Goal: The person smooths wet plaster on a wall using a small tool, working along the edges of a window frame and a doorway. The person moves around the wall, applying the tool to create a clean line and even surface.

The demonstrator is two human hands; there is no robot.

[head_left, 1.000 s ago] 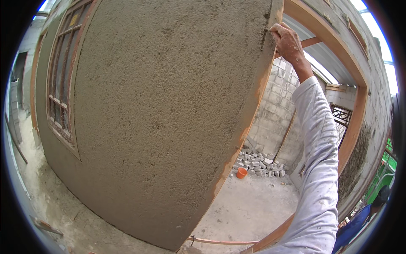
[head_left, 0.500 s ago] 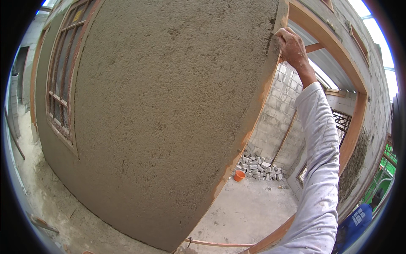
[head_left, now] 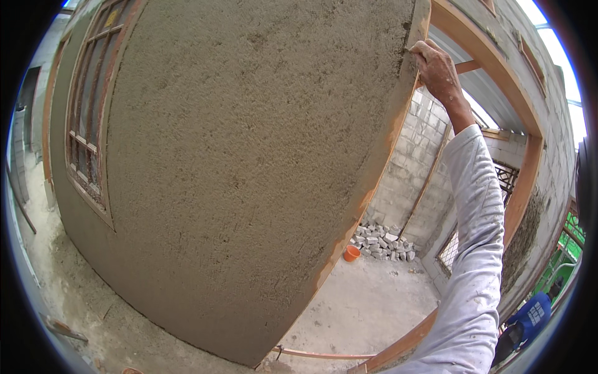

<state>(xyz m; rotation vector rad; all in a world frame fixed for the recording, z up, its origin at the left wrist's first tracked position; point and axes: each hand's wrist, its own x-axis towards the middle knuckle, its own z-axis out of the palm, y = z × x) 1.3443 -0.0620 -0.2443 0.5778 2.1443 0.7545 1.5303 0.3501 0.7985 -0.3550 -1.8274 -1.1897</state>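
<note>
My right hand [head_left: 438, 70] is raised to the upper right edge of a wall of rough grey plaster [head_left: 237, 162]. Its fingers are pinched together at the plaster's border beside the wooden door frame [head_left: 372, 196]. Whatever small thing they may hold is too hidden to make out. Smears of plaster cling to the frame, and the plaster by the fingertips looks darker and uneven. A long light-grey sleeve covers the right arm, which reaches up across the doorway. My left hand is out of the picture.
Beyond the doorway lie a heap of broken blocks [head_left: 383, 242] and an orange bucket [head_left: 351, 253]. A wooden-framed window [head_left: 90, 140] is set in the wall at left. At lower right is another person in blue [head_left: 532, 316]. A wooden strip [head_left: 324, 356] crosses the doorway's foot.
The view has shifted slightly, and my right hand appears a little farther right, still at the plaster's edge. More of the person in blue shows.
</note>
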